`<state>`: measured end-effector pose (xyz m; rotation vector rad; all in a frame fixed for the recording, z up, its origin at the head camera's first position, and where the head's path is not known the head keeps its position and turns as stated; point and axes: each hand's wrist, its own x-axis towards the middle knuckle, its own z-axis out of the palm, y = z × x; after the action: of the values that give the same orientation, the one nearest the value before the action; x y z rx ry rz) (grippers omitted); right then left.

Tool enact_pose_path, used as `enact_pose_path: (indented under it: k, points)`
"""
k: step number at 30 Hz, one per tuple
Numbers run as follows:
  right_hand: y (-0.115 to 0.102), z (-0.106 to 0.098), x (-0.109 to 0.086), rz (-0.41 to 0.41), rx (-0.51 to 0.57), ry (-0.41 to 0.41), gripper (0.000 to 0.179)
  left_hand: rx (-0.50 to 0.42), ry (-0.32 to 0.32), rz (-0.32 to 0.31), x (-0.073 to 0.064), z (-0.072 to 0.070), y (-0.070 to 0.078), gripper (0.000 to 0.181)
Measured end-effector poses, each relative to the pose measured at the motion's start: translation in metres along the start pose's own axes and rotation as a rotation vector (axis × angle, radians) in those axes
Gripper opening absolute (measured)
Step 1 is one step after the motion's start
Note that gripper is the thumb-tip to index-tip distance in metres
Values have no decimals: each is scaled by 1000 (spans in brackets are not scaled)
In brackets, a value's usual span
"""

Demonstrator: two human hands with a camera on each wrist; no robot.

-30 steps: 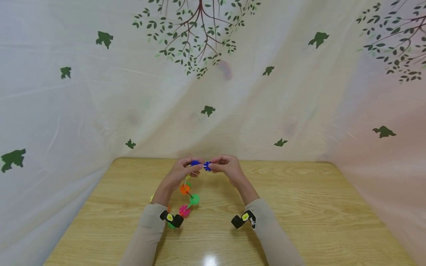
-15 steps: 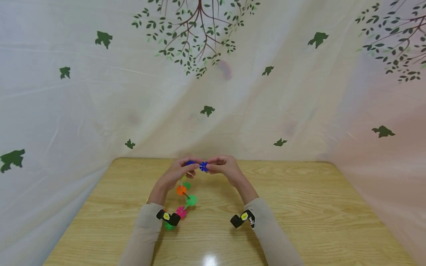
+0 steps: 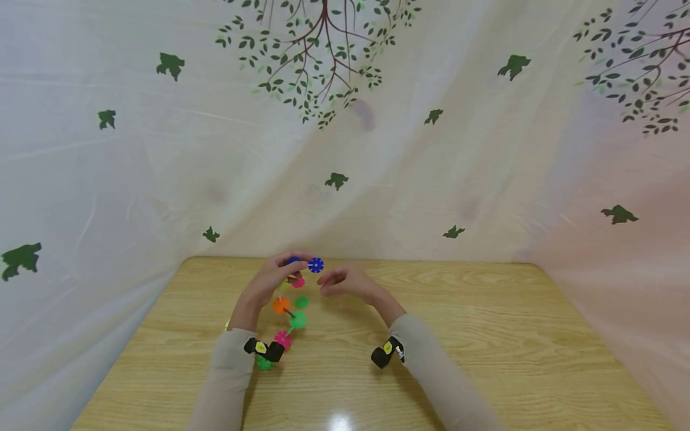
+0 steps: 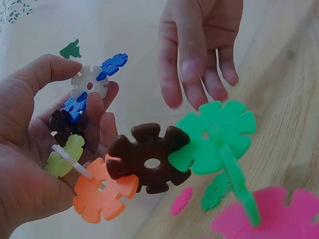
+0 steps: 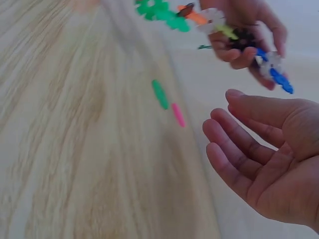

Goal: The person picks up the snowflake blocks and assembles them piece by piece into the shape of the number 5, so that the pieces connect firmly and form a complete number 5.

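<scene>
My left hand holds up a chain of notched plastic snowflake discs. In the left wrist view its thumb and fingers pinch a white disc, and a blue disc is slotted into that at the chain's end. Another blue disc, a yellow disc, an orange disc, a dark brown disc, a green disc and a pink disc follow along the chain, which hangs past the wrist. My right hand is apart from the chain, fingers loosely bent, holding nothing.
A loose green disc and a loose pink disc lie on the wooden table below the hands. Behind the table's far edge hangs a pale cloth printed with leaves and branches.
The right hand has let go of the blue end disc and dropped slightly lower. The left hand has shifted left with the chain, bringing the loose discs into view.
</scene>
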<state>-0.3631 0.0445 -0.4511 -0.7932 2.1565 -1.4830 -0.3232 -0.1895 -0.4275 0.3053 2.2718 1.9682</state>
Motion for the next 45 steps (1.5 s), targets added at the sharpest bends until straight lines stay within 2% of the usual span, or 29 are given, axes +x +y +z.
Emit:
enact_pose_path:
  k: [6,18,32,37,45]
  points:
    - [4,8,16,-40,-133,-107,29,-9,9,0,-2,-3,0,36]
    - [9,22,37,-105,-307,-193,34,8,32,-16,-3,-3,1,34]
    - [10,29,44,-139,-407,-195,28,6,16,-14,1,-1,0,33]
    - [11,23,43,-138,-385,-207,30,17,-2,-8,1,-1,0,36]
    - [12,5,36,-105,-360,-235,31,-34,-30,9,3,3,-2,37]
